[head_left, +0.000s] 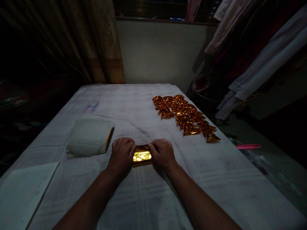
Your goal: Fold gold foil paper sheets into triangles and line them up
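A piece of shiny gold foil paper (142, 155) lies between my hands, folded into a narrow band, on the pale cloth-covered table (153, 195). My left hand (121, 155) is closed on its left end, thumb pointing inward. On the opposite end, my right hand (163, 154) is closed with its thumb and fingers on the foil. My hands hide both ends of the foil. Farther back on the right are several folded gold foil pieces (185, 115), set close together in rows.
Left of my hands lies a pale packet (87, 138) with an orange-gold edge. A white sheet (26, 191) is at the near left. Clothes (259, 60) hang on the right, and a pink handle (248, 146) shows beyond the table's right edge. A curtain (100, 41) hangs behind left.
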The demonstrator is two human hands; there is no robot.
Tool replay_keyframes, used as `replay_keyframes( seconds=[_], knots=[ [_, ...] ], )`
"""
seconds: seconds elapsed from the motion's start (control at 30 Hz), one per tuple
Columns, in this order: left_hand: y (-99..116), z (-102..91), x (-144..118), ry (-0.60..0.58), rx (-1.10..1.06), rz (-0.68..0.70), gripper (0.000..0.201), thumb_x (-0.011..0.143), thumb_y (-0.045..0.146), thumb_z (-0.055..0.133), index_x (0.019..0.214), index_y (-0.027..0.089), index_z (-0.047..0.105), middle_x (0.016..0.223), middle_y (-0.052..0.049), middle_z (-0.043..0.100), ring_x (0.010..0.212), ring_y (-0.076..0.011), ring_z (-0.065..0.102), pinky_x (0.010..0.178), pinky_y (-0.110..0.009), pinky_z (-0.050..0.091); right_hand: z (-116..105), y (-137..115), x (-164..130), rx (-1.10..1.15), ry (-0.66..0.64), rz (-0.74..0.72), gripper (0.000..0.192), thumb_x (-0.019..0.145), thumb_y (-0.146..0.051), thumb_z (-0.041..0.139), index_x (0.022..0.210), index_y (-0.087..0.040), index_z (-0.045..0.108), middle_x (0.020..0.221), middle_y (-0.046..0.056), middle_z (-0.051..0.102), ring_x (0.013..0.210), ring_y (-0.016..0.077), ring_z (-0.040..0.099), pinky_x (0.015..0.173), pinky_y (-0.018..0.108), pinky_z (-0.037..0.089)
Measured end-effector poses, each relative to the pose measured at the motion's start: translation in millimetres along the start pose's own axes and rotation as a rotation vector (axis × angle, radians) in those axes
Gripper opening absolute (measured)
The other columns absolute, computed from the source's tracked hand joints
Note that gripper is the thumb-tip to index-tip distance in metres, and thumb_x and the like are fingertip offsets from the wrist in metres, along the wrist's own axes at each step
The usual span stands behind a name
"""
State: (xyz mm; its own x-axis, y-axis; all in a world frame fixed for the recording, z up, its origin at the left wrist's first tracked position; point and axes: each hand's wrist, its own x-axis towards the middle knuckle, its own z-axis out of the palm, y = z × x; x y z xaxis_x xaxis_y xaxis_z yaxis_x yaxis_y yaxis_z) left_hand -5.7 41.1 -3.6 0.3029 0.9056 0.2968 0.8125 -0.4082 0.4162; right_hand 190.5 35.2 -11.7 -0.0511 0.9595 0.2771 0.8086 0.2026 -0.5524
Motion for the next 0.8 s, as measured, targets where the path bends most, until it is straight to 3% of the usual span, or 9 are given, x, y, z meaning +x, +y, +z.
replay_keyframes(
  seconds=[0.43, 0.6, 0.8],
  knots=[
    [-2.9, 2.6, 0.3, -0.018, -0.04, -0.011, 0.029, 0.098, 0.031, 0.042, 0.085, 0.022, 0.066, 0.1, -0.007, 0.072, 0.102, -0.026, 0.061, 0.098, -0.046, 0.036, 1.3, 4.5, 1.5, -0.012, -0.028, -0.025, 0.025, 0.096, -0.026, 0.058, 0.074, -0.022, 0.069, 0.076, 0.002, 0.07, 0.08, 0.0191, 0.059, 0.075, 0.032, 0.032],
    [-2.3, 0.1, 1.0, -0.041, -0.103, -0.054, 0.02, 0.091, 0.042, 0.059, 0.089, 0.023, 0.066, 0.094, -0.003, 0.072, 0.098, -0.0254, 0.062, 0.094, -0.043, 0.039, 1.3, 9.0, 2.4, 0.06, -0.038, -0.074, 0.024, 0.097, -0.027, 0.058, 0.076, -0.021, 0.068, 0.077, 0.002, 0.07, 0.081, 0.0181, 0.061, 0.077, 0.031, 0.034],
    [-7.2, -1.9, 4.5, -0.044, -0.212, -0.085, 0.017, 0.088, 0.036, 0.063, 0.078, 0.024, 0.068, 0.08, 0.0, 0.071, 0.085, -0.0218, 0.064, 0.089, -0.039, 0.043, 0.9, 11.6, 0.7, 0.182, 0.012, -0.156, 0.027, 0.098, -0.03, 0.055, 0.075, -0.022, 0.067, 0.074, 0.001, 0.069, 0.079, 0.0183, 0.061, 0.076, 0.032, 0.037]
  ],
)
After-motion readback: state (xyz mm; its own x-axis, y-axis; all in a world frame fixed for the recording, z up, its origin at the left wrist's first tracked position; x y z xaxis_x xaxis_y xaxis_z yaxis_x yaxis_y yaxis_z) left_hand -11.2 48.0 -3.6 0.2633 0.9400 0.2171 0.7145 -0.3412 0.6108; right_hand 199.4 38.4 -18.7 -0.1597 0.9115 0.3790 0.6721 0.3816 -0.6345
